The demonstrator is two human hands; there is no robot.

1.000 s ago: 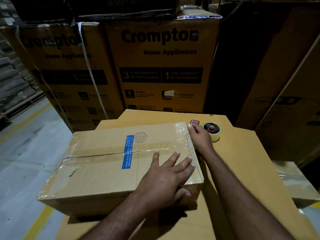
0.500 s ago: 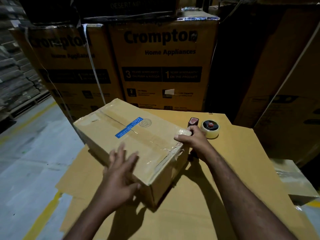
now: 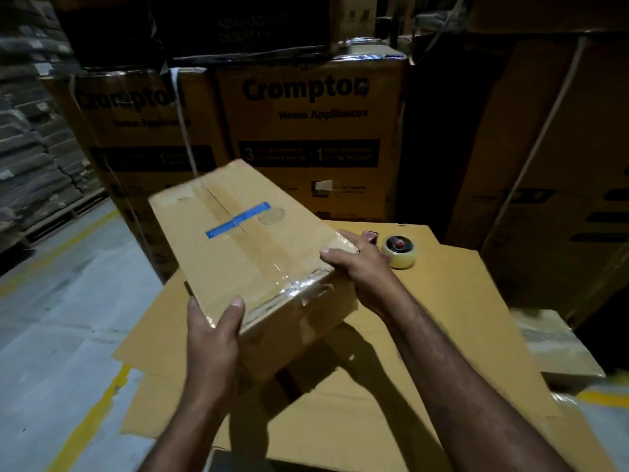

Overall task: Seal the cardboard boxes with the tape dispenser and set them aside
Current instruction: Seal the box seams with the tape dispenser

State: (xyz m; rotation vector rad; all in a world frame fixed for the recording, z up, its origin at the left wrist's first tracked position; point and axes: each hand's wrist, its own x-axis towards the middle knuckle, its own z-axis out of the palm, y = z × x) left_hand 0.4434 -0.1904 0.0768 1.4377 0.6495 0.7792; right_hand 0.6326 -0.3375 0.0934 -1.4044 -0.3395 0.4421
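Both arms reach forward. The left hand (image 3: 212, 330) grips the near corner of the taped cardboard box (image 3: 245, 240), thumb on top and fingers underneath; the right hand (image 3: 357, 264) curls over its right corner. The box is held tilted over flattened cardboard sheets (image 3: 442, 318), where the tape dispenser (image 3: 399, 251) sits just beyond the right hand. Tall Crompton cartons (image 3: 306, 131) stand behind, with grey concrete floor (image 3: 61, 318) to the left.

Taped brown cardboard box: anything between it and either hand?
Nothing visible. The left hand grips the blue-labelled brown cardboard box at its near corner, the right hand its right end. The clear tape roll lies beyond the right hand.
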